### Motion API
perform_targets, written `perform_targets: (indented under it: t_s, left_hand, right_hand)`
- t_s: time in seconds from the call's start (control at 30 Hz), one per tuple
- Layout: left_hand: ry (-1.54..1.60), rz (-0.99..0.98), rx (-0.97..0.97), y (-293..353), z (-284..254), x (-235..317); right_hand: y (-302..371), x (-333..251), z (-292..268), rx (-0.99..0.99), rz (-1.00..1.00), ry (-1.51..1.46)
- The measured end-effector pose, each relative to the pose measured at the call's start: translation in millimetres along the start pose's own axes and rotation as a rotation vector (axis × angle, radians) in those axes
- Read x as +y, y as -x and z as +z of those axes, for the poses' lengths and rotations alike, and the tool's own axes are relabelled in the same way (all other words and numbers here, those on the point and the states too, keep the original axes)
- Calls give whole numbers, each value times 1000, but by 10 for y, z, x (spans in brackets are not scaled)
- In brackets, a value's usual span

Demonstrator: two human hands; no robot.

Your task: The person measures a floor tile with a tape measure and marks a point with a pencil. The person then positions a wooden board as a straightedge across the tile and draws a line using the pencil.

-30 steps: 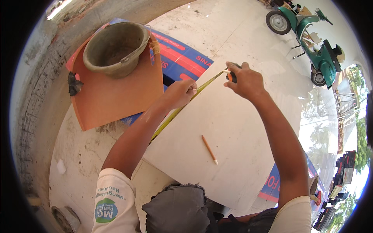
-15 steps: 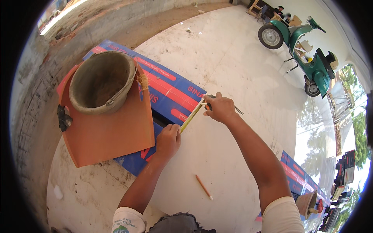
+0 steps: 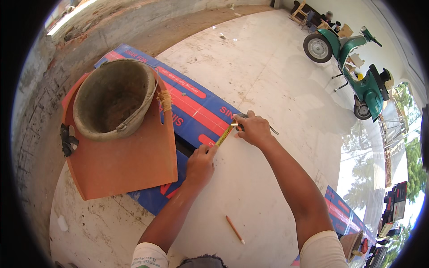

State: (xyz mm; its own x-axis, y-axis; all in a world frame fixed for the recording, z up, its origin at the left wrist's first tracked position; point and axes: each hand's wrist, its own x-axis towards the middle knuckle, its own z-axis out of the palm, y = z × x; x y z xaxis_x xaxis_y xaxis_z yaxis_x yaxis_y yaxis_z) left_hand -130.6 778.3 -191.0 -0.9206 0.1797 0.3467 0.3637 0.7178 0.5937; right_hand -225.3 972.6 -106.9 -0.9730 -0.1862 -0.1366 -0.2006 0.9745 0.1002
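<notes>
My left hand (image 3: pixel 200 165) is closed, its fingertips pinching the yellow blade of a tape measure (image 3: pixel 224 136). My right hand (image 3: pixel 255 129) grips the dark tape case at the far corner of a blue and red cardboard box (image 3: pixel 203 120). Between the two hands, the blade runs along the short edge of that box. A small white-tipped stick pokes out between my right fingers; its kind is unclear. A dark strap (image 3: pixel 274 130) hangs from that hand. Nearer me, a brown pencil (image 3: pixel 234 229) lies on the pale floor.
On my left, a cement-stained bucket (image 3: pixel 114 100) stands on an orange tray (image 3: pixel 129 165) laid over the boxes. A dark glove-like thing (image 3: pixel 68 139) is at its edge. A green scooter (image 3: pixel 348 67) stands far right; another bucket (image 3: pixel 351 243) and box (image 3: pixel 346 212) are near right.
My left hand has moved up and right toward my right hand. Less yellow blade shows between them. My right hand has barely shifted, and the view has tilted slightly.
</notes>
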Motion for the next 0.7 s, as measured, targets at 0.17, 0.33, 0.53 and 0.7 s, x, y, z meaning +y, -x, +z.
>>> perform_targets:
  t_s: [0.17, 0.33, 0.53, 0.7]
  left_hand:
    - [-23, -12, -37, -76, 41, 35]
    - [38, 5, -22, -79, 15, 49]
    - [155, 20, 51, -103, 12, 41]
    - [186, -15, 33, -198, -75, 102]
  right_hand:
    - [-14, 26, -15, 5, 13, -8]
    - [-25, 74, -1, 28, -10, 20]
    - [24, 120, -201, 28, -28, 49]
    - [64, 143, -368, -33, -31, 73]
